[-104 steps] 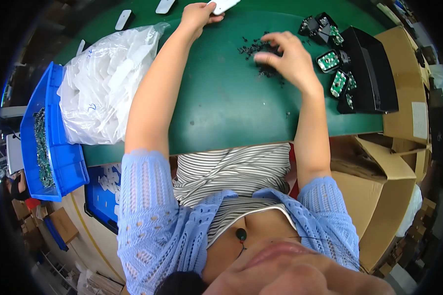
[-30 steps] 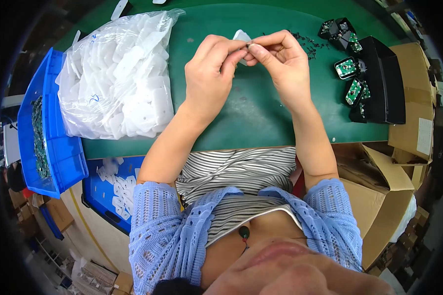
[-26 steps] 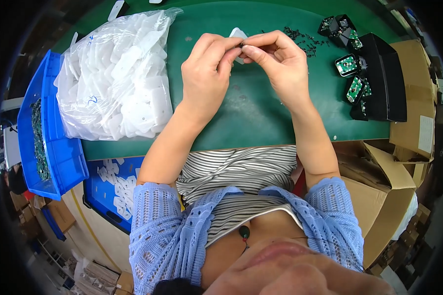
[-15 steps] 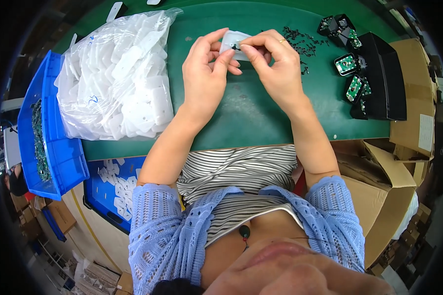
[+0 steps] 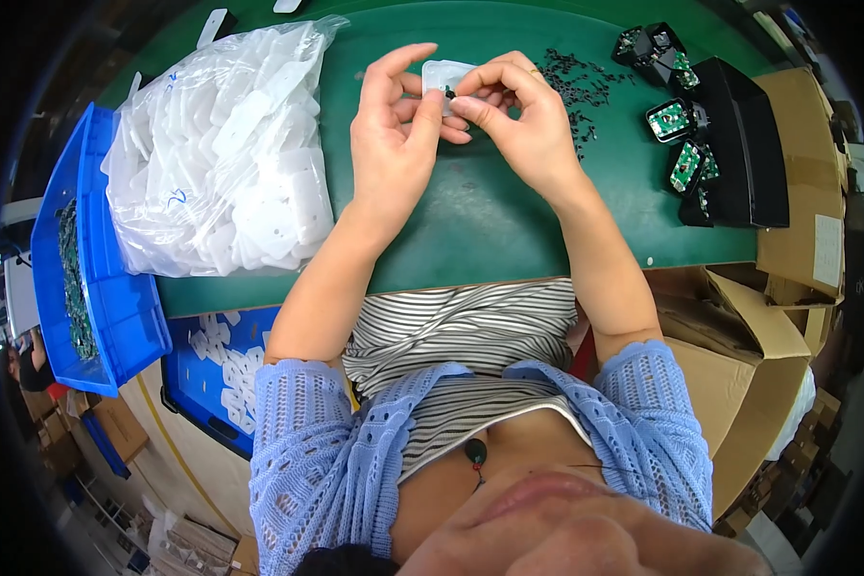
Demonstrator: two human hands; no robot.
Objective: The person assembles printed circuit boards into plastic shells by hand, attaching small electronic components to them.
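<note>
Above the green table, my left hand (image 5: 394, 134) grips a translucent white plastic cover (image 5: 439, 73) between thumb and fingers. A small black part (image 5: 450, 93) sits against the face of the cover. My right hand (image 5: 523, 115) pinches at that black part with thumb and forefinger, its other fingers curled behind. The fingertips hide much of the cover's lower edge. Right of my right hand, many loose small black parts (image 5: 578, 82) lie scattered on the table. A clear plastic bag (image 5: 221, 154) full of similar white covers stands to the left.
Black housings with green circuit boards (image 5: 669, 119) stand at the right, beside a black box (image 5: 749, 144) and cardboard cartons (image 5: 802, 173). A blue bin (image 5: 130, 317) of small boards hangs at the left. Below it, a blue tray (image 5: 187, 370) holds white pieces.
Both hands and the cover have shifted slightly left in view. My right fingers have closed in around the black part, and my left forefinger has lifted off the cover's upper edge.
</note>
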